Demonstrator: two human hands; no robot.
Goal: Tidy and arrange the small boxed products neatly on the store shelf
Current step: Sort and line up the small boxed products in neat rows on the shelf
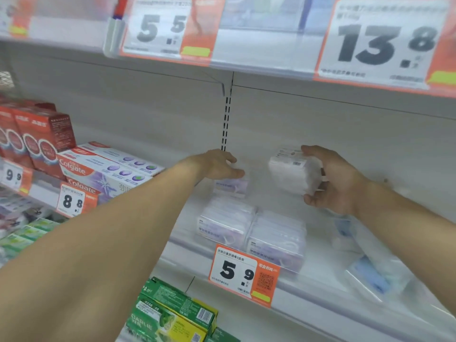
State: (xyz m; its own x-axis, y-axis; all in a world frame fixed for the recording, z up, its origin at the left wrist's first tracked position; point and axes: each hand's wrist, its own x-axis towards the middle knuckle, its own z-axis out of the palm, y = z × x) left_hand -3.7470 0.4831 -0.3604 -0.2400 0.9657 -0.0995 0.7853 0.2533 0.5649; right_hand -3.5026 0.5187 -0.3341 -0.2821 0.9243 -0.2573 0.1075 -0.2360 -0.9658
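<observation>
Right hand [338,181] holds one clear pack of small boxes [294,172] up off the shelf [320,290], in front of the back panel. Fingers curl over the pack's top, thumb sits under its lower edge, so it is clamped between them. The pack is tilted, barcode face toward the camera.

Left hand [219,164] reaches deep into the shelf, palm down, resting on top of a rear pack [230,187] that stands near the back panel. Fingers are loosely bent over it; I cannot tell whether they actually grip it or just touch. That pack is blurred, purple print on its front.

Two more packs sit at the shelf's front edge, side by side and touching: front-left pack [225,224] and front-right pack [276,239]. Both have purple labels facing forward. The rear pack is behind the front-left one. The held pack hovers above and behind the front-right one.

A price tag reading 5.9 [243,272] clips to the shelf lip just below the front packs. To the right on the same shelf lie clear bags with blue items [370,277], contents blurred.

Left bay: Colgate toothpaste cartons [103,169] stacked lengthwise, red boxes [39,139] beyond them, tag 8.8 [72,201] below. Green boxes [172,314] on the lower shelf. Upper rail carries tags 5.5 [160,28] and 13.8 [385,45].
</observation>
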